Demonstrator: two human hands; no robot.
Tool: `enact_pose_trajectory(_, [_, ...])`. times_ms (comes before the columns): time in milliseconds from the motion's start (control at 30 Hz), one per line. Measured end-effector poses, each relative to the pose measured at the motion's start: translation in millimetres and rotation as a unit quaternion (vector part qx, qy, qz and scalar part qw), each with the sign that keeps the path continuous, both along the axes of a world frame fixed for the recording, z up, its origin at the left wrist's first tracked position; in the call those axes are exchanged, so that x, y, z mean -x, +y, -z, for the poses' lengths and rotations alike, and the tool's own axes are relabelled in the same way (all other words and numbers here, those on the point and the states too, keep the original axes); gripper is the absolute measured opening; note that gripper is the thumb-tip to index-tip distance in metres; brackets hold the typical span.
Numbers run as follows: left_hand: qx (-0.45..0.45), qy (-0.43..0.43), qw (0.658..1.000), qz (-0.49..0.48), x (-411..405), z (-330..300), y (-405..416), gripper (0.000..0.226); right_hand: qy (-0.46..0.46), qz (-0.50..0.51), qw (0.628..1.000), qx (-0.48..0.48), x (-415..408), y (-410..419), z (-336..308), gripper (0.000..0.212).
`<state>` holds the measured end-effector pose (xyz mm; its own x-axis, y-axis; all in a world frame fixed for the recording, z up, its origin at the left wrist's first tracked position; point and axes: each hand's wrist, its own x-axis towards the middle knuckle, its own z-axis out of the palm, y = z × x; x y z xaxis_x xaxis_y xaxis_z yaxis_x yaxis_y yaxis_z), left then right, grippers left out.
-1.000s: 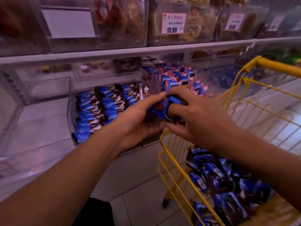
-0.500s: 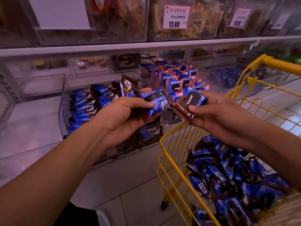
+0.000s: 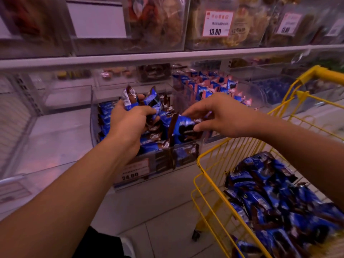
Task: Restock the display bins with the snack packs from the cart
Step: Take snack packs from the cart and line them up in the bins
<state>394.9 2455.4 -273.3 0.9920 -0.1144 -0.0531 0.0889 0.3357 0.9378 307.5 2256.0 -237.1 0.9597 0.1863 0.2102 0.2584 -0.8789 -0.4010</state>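
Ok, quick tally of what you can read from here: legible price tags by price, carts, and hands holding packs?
Price tag reading 13.80: 1
Price tag reading 24.80: 1
Yellow cart: 1
Hands holding snack packs: 2, left hand and right hand
Total: 5

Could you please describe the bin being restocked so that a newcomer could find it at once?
Left of the yellow cart, on the lower shelf, stands a clear bin under both hands. Unlike neighbours, it has rows of blue-and-brown packs and a 24.80 tag.
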Motion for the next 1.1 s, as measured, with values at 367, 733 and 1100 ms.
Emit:
enact_pose_trajectory(367, [-0.058, -0.037, 0.997, 0.038, -6.9, 3.0, -5.8, 0.031, 0.037, -0.012, 0.987, 0.154, -21.4, 5.1, 4.5, 0.051])
enact_pose_trajectory(733, [-0.014, -0.070, 0.986, 0.153, 2.6, 0.0, 0.4, 0.040, 0.113, 0.085, 0.923, -0.357, -14.7, 28.4, -19.4, 0.054])
enact_pose_trajectory(1100, [-0.022, -0.097, 0.993, 0.056, 13.0, -22.0, 87.6, 0.033, 0.098, -0.023, 0.837, -0.538, -22.2, 90.1, -9.6, 0.060])
